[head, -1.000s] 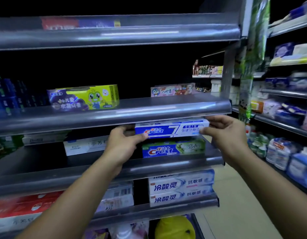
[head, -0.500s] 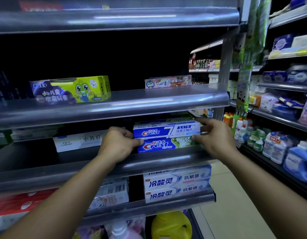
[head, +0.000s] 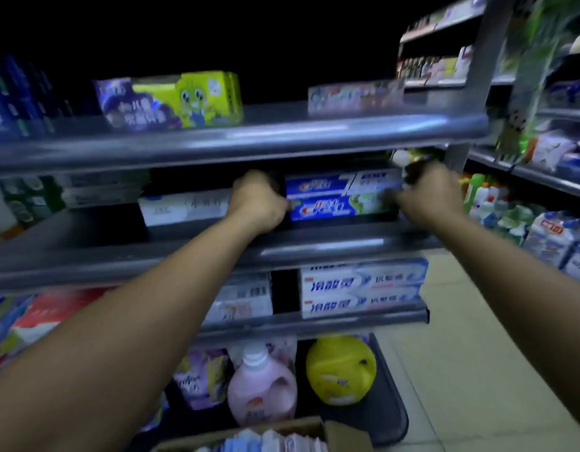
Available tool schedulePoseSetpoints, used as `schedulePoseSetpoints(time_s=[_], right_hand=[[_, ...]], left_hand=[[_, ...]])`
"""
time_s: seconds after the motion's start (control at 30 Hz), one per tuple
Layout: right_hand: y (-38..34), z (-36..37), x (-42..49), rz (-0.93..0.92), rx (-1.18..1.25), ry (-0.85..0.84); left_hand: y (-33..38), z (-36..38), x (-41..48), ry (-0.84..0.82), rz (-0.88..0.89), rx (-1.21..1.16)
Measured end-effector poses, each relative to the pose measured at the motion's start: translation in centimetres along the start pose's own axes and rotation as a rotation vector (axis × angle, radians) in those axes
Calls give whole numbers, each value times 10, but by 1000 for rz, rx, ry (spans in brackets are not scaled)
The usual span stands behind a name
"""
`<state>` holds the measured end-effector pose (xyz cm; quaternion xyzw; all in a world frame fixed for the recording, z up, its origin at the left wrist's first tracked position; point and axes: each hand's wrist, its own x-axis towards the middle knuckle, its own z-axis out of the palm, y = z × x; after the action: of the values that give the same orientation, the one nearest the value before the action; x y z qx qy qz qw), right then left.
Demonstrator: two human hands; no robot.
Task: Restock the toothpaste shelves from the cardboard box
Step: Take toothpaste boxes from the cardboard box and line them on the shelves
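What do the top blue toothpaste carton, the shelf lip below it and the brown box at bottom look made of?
Blue toothpaste carton: likely glossy printed paperboard, by its straight edges. Shelf lip: smooth grey, plastic or coated metal; long highlight streak. Brown box: matte cardboard, folded flap.

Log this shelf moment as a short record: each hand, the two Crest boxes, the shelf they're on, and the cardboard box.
left hand: curled against the boxes' left end; grip blurred
right hand: at their right end; grip blurred
blue Crest box: flat on the green Crest box
green Crest box: on the middle shelf
cardboard box: open, below, packs inside
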<state>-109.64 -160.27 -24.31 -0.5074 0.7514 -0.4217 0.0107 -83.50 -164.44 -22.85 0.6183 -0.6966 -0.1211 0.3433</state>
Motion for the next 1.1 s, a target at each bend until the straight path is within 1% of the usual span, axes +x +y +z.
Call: schedulePoseSetpoints(time_s=[0.07, 0.13, 0.2, 0.27, 0.3, 0.33, 0.37, 0.43, 0.5, 0.53, 0.6, 0.67, 0.77, 0.83, 0.93, 1.03, 1.1], right_hand=[[2, 1, -23, -116, -47, 119], [6, 3, -55, -209, 33, 184], [10, 9, -100, -287, 210, 153], [14, 19, -155, -313, 384, 65], [14, 26, -185, -309, 441, 21], [14, 35, -213, -295, 501, -22], [13, 46, -238, -263, 550, -70], [17, 71, -284, -193, 610, -167], [24, 97, -322, -124, 630, -298], [27, 109, -337, -101, 627, -360], [33, 128, -361, -92, 556, -468], [36, 146, -379, -61, 541, -503], [32, 161, -404, -68, 548, -576], [32, 165, -416, -110, 535, -639], [37, 168, -423, -108, 452, -750], [42, 170, -428, -134, 399, -860], [42, 170, -429, -141, 374, -881]], left_hand=[[-11, -10, -24, 110, 133, -54], [-30, -20, -56, 190, 296, -148], [-62, -27, -94, 214, 431, -218], [-102, -27, -137, 204, 453, -264], [-126, -24, -158, 179, 404, -266], [-150, -20, -177, 143, 318, -254], [-175, -14, -197, 94, 200, -228], [-226, -2, -230, -54, -92, -147], [-275, 9, -261, -218, -349, 40], [-295, 15, -276, -296, -426, 133], [-323, 31, -303, -415, -522, 229], [-337, 48, -323, -495, -562, 314], [-347, 69, -344, -546, -536, 387], [-351, 78, -352, -529, -536, 386], [-357, 88, -357, -495, -534, 404], [-361, 88, -355, -407, -579, 291], [-359, 84, -351, -413, -616, 239]])
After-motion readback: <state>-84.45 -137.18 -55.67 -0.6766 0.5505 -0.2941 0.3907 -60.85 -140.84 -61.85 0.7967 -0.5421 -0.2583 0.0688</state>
